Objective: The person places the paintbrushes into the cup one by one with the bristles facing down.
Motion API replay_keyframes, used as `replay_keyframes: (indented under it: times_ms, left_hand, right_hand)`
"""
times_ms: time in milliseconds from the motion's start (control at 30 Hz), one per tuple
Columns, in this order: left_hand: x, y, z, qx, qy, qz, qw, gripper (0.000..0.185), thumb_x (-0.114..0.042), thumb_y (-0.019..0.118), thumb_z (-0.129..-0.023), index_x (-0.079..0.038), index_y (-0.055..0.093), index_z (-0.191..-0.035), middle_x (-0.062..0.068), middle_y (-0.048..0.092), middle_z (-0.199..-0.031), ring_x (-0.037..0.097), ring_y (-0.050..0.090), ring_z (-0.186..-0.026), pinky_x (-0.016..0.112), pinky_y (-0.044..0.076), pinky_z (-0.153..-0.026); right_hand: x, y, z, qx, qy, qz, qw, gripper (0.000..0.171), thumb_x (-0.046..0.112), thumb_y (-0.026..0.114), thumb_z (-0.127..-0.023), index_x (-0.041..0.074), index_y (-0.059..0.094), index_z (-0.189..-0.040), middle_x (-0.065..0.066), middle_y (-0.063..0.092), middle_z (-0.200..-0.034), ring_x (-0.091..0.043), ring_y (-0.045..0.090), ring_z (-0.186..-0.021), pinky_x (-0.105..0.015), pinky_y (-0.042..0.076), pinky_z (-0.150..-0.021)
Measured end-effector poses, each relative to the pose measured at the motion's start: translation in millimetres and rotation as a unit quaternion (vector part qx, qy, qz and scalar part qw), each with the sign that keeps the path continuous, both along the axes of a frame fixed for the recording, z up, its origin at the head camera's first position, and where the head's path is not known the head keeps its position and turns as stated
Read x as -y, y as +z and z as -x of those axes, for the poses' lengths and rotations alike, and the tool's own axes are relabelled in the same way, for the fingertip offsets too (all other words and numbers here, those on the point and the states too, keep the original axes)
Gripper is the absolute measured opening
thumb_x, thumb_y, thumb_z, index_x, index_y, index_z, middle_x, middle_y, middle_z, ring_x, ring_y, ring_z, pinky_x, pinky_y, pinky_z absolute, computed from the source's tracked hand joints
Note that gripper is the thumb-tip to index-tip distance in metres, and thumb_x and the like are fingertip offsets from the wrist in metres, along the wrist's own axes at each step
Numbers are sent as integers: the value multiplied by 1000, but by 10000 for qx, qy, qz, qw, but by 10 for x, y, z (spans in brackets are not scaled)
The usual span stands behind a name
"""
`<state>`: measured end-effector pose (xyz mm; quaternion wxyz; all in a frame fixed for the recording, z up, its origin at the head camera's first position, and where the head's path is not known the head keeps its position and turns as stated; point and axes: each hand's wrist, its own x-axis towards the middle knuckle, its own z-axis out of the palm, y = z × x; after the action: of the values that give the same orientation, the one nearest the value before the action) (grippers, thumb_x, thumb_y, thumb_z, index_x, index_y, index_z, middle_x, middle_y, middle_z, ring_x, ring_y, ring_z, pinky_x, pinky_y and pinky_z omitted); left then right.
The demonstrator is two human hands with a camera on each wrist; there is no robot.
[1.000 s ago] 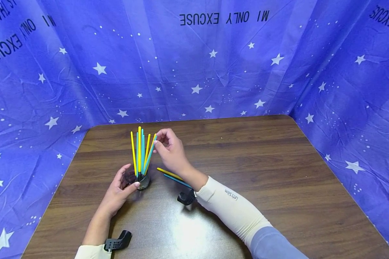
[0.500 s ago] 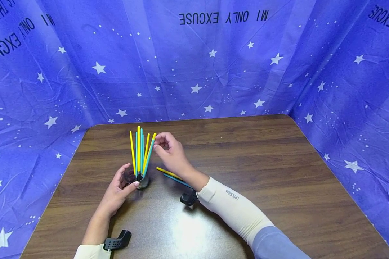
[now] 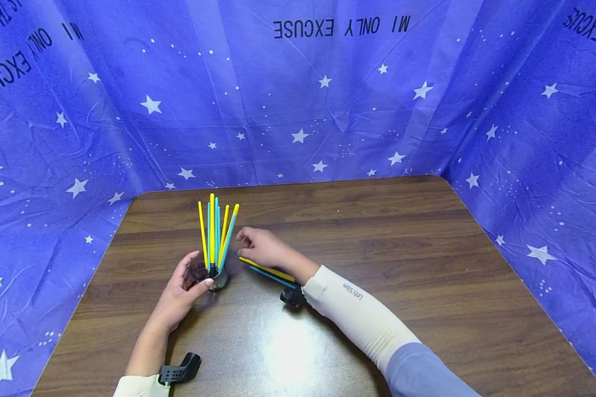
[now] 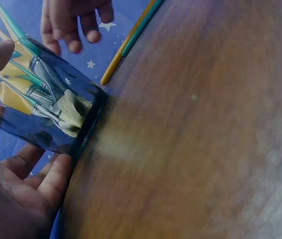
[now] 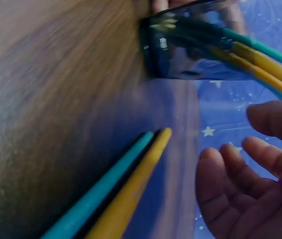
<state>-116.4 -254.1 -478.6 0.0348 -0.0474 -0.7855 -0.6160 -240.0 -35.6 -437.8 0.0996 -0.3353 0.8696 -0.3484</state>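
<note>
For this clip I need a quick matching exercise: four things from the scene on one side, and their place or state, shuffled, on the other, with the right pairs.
Things
1. left hand
2. right hand
3. glass cup
4. yellow and teal brushes on the table

Places or states
A. lying flat side by side on the wooden table
B. standing upright, full of yellow and teal brushes
C. wrapped around the cup's side
D. fingers relaxed, holding nothing, just above the lying pair

Pairs: 1-C, 2-D, 3-B, 4-A
</note>
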Motion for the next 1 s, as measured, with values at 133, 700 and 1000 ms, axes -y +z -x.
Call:
replay_keyframes:
  times_ms: [133,700,1000]
  left_hand:
    - [-4,12,0,-16,0,4,10000,68,1,65,-93,-1,26,-149,31,45,-139,1,52,-111,11,42,-90]
    - [10,-1,1,25,23,5,10000,68,1,65,-93,-2,27,-149,32,46,-138,1,52,-111,11,42,-90]
    - [13,-15,-1,-38,31,-13,10000,68,2,65,-92,0,27,-148,32,47,-136,2,53,-110,12,43,-89]
  right_hand:
    - [38,-72,5,-269,286,-764,9963,29,15,69,-90,6,63,-117,2,67,-91,-11,60,-84,-24,47,-78]
    - [109,-152,15,-662,578,-1640,9825,23,10,71,-87,12,68,-109,1,69,-92,-15,61,-86,-26,47,-76]
    - [133,-157,22,-696,671,-1793,9790,22,5,66,-86,14,71,-106,3,67,-86,-14,58,-79,-26,45,-69]
